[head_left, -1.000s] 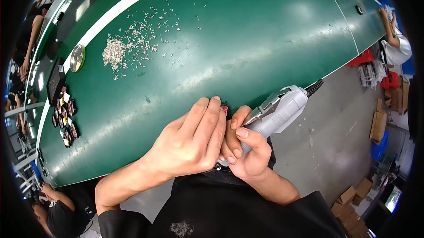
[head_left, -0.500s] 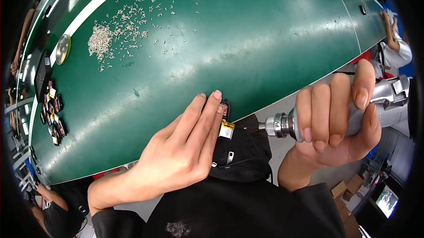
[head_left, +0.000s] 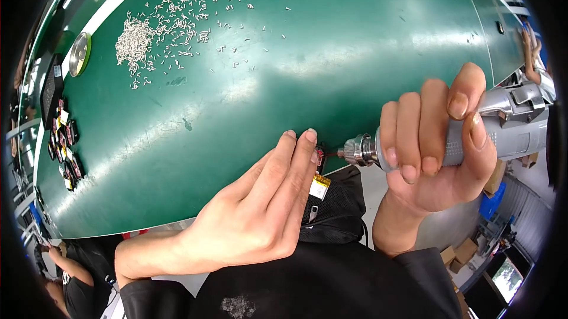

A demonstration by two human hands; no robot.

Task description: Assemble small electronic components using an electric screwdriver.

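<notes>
My right hand [head_left: 435, 153] grips a grey electric screwdriver [head_left: 503, 132] held sideways, its metal tip [head_left: 355, 151] pointing left at a small dark part [head_left: 320, 158] at the near edge of the green table [head_left: 331, 52]. My left hand [head_left: 260, 212] lies flat with fingers together, pressing that part against the table edge; most of the part is hidden under the fingers. A small yellow-wrapped cell [head_left: 319, 187] on thin wires hangs just below the fingertips.
A heap of small silver screws [head_left: 135, 39] spreads across the far left of the table. A round metal tin [head_left: 78, 54] and several small dark parts [head_left: 64, 153] lie at the left edge. Another person's arm [head_left: 65, 263] shows lower left. Cardboard boxes [head_left: 464, 251] stand on the floor at right.
My right hand has swung the screwdriver out to the right and levelled it, bringing its tip to the part. My left hand stays pressed on the part.
</notes>
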